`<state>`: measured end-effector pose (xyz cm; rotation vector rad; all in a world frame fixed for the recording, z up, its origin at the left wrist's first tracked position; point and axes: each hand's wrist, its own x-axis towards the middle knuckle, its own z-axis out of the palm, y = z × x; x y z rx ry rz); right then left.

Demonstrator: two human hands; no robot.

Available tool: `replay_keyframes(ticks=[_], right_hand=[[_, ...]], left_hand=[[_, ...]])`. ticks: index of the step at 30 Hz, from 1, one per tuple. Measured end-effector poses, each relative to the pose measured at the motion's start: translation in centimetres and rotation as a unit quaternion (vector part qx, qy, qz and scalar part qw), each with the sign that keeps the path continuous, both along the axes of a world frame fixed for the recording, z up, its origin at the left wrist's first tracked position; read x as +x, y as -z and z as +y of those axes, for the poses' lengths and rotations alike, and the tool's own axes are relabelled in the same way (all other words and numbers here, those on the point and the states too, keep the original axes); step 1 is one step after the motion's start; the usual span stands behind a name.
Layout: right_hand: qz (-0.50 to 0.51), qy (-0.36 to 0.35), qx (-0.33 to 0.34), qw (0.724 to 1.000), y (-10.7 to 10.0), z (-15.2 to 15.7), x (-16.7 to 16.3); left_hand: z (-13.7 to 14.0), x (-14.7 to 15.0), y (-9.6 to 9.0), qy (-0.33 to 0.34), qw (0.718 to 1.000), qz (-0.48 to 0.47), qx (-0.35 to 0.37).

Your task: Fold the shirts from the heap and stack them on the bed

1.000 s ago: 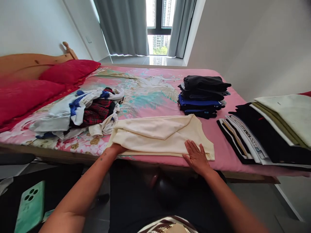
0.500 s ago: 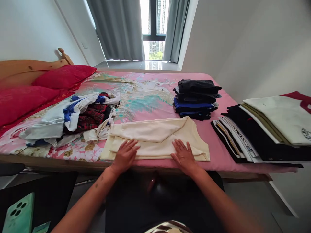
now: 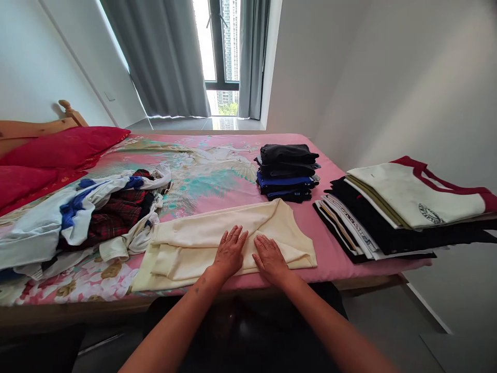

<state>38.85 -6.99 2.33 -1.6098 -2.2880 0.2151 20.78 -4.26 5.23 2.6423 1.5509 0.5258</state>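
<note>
A cream long-sleeved top [image 3: 202, 243] lies folded lengthwise along the front edge of the bed, its sleeves laid flat across the body. My left hand [image 3: 232, 251] rests palm down on the middle of the fabric with fingers stretched out. Close beside it, my right hand [image 3: 269, 257] also lies flat on the cloth, fingers extended. Neither hand grips anything; the palms hide part of the garment.
Left of the top sits a loose heap of clothes [image 3: 108, 212]. Folded dark and blue garments [image 3: 288, 173] form a stack behind it. To the right stands a pile of folded shirts [image 3: 392, 191]. Red pillows [image 3: 70, 150] lie by the wooden headboard [image 3: 34, 128].
My hands have come closer together on the cream top, the left one sliding right and up along the cloth. The view has turned to the right.
</note>
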Motion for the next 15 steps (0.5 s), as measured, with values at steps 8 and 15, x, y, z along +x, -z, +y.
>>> replay_keyframes(ticks=[8, 15], right_hand=[[-0.021, -0.008, -0.059, 0.998, 0.3, 3.5, 0.8], [0.005, -0.119, -0.031, 0.992, -0.6, 10.7, 2.0]], left_hand=[[4.1, 0.3, 1.2, -0.048, 0.996, -0.030, -0.073], [3.4, -2.0, 0.7, 0.024, 0.996, -0.079, -0.041]])
